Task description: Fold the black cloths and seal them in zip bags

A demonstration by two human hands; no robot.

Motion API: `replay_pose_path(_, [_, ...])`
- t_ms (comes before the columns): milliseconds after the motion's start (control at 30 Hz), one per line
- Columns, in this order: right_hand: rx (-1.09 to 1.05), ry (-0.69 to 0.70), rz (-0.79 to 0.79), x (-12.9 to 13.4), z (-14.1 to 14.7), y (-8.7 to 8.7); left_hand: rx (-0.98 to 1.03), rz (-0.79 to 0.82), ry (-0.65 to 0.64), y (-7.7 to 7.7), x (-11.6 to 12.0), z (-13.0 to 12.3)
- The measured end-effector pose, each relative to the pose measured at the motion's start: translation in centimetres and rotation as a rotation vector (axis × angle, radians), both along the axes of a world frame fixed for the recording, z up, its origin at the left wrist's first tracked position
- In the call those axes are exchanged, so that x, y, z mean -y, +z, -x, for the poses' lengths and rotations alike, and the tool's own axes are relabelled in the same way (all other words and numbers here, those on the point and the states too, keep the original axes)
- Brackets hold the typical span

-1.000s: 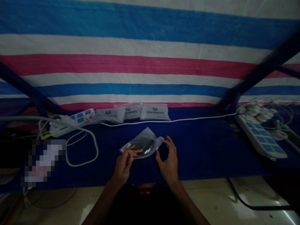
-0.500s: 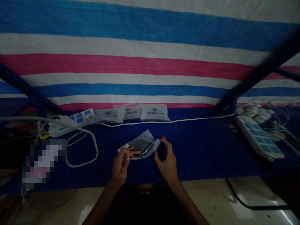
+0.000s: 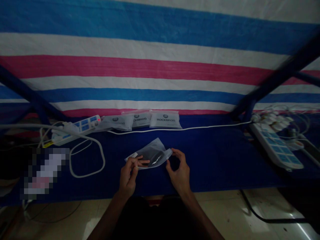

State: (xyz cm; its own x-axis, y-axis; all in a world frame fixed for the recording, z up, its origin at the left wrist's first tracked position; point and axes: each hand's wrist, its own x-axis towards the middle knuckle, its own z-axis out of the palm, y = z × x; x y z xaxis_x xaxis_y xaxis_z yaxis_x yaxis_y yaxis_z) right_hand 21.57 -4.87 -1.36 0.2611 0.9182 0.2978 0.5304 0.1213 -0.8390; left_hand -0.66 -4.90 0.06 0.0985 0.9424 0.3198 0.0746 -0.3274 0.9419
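Observation:
A clear zip bag with something dark inside is held tilted above the dark blue surface. My left hand grips its lower left edge, thumb in front and fingers behind or under the bag. A small white label shows beside those fingers. At the bag's right end, the thumb and index finger of my right hand are curled round the corner of the zip edge. What the dark content is cannot be made out.
Several flat ROCKBROS bags lie along the back. A white cable runs past them. Power strips stand left and right, the right one with many plugs. A looped white cable lies left of my hands. Blue frame bars slant at both sides.
My right hand has shifted slightly right, and its thumb and index finger have come onto the bag's right corner. My left hand keeps its grip.

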Motion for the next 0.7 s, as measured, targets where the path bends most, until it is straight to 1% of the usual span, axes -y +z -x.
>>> replay_pose_path(367, [-0.049,-0.037,-0.002,0.03,-0.07,0.24,0.009,-0.020,0.024,-0.04,-0.04,-0.04])
replay_pose_path(533, [-0.055,-0.055,-0.003,0.08,-0.11,0.19,0.015,-0.022,0.062,-0.50,0.11,0.11])
replay_pose_path(700, [-0.063,-0.072,-0.014,0.12,-0.09,0.27,0.025,-0.065,0.083,-0.79,0.28,0.19])
